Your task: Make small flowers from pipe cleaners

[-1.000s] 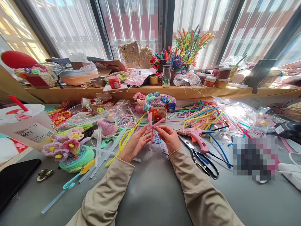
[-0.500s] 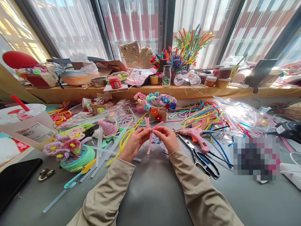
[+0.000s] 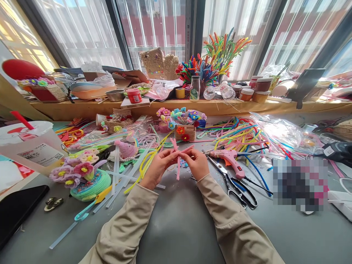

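Several short pink pipe cleaners (image 3: 178,170), crossed at their middle, are held up above the table between my two hands. My left hand (image 3: 159,167) pinches them from the left with thumb and forefinger. From the right, my right hand (image 3: 196,161) pinches them close to the crossing, its fingertips almost touching the left ones. Ends stick out upward, to the right and downward; the crossing itself is partly hidden by my fingertips. Just right of my right hand lie black-handled scissors (image 3: 227,179) and a pink glue gun (image 3: 228,159).
Clear glue sticks (image 3: 118,187), yellow pipe cleaners (image 3: 145,163) and a green pot with fuzzy flowers (image 3: 90,185) lie to the left, near a drink cup (image 3: 30,146). Ahead stands a small flower box (image 3: 185,132). Loose coloured pipe cleaners (image 3: 242,135) heap at the back right.
My fingertips have drawn closer together at the crossing. The pink pipe cleaners have shifted slightly right, and their hanging end now points more straight down.
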### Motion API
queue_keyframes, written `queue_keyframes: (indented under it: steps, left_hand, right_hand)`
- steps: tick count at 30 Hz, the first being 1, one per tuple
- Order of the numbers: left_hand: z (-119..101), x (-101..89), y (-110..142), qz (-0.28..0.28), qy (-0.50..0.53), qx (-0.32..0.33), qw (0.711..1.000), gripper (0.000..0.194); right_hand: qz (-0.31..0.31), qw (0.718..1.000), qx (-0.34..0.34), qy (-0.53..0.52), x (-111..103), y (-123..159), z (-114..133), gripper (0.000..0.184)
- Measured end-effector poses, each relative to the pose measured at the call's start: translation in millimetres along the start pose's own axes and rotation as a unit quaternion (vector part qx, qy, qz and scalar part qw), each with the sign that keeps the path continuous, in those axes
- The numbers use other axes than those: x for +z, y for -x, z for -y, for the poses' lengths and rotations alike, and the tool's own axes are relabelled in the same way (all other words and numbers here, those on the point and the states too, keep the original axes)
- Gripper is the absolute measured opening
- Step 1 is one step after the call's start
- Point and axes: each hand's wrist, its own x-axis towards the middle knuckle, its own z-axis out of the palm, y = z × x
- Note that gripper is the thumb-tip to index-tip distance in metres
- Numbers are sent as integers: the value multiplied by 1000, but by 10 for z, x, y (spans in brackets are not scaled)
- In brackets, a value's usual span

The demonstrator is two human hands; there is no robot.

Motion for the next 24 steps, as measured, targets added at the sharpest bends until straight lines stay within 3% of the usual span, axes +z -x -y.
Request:
queue_keyframes:
  steps: [6, 11, 15, 19, 24]
  left_hand:
    - [14, -21, -20, -13, 9, 9, 1000, 10]
    - [40, -70, -58, -50, 45, 16, 998, 11]
    - [49, -99, -71, -58, 54, 12, 997, 12]
    - [52, -95, -62, -44, 51, -2, 998, 11]
    - [85, -115, -71, -25, 43, -10, 999, 11]
  right_hand:
    - [39, 991, 43, -118, 40, -9, -28, 18]
    - [10, 976, 87, -198, 41, -38, -85, 18]
    - [-40, 981, 99, -163, 6, -52, -106, 23]
    - [-55, 990, 69, -113, -18, -47, -73, 35]
    - [0, 995, 60, -85, -1, -22, -14, 23]
